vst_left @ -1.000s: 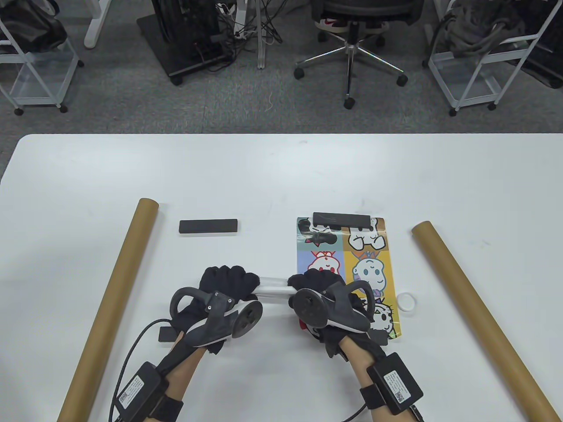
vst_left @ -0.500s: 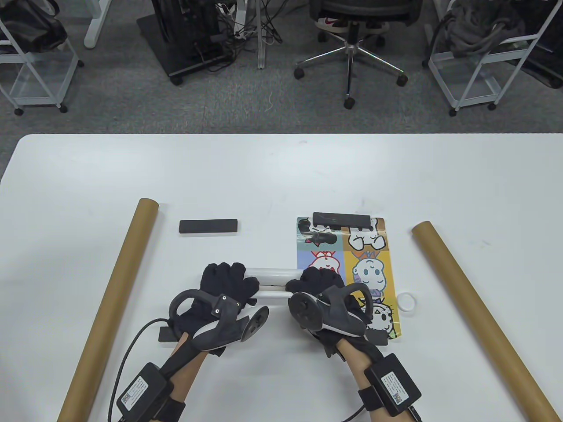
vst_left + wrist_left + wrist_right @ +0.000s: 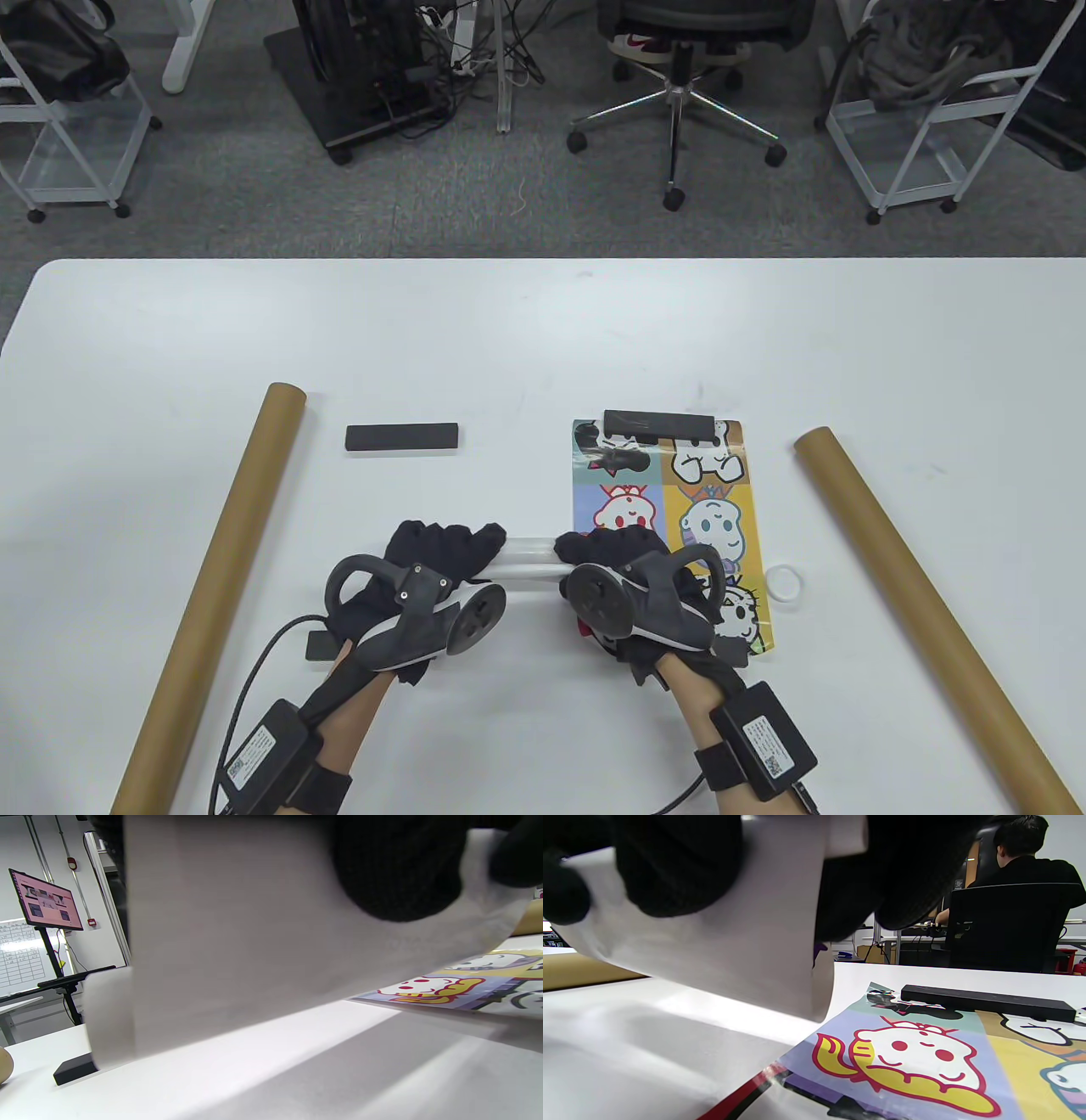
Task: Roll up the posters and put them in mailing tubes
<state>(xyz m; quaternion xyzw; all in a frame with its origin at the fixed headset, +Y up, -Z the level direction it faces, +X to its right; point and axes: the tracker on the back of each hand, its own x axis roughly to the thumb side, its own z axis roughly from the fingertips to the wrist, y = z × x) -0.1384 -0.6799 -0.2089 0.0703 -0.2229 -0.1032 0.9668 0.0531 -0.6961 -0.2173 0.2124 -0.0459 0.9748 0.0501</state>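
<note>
On the white tabletop (image 3: 543,340), the far-left thing is a brown mailing tube (image 3: 212,586), lying lengthwise well left of the rolled poster (image 3: 528,560). Beyond the roll and to its left sits a black bar (image 3: 402,437). The left hand (image 3: 424,564) curls its grip round the roll's left end, fingers over the top (the left wrist view shows a dark fingertip pressed against the white paper). The roll itself, white side out, lies crosswise between the two hands, just above the tabletop. The right hand (image 3: 624,564) has its grip closed on the roll's right end, over the near left part of a flat cartoon poster (image 3: 670,509). Just right of the roll that poster lies flat, a second black bar (image 3: 659,422) weighting its far edge. A small white ring (image 3: 783,584) rests beside the poster's right edge. Farthest right of the roll lies the other mailing tube (image 3: 916,611), angled.
</note>
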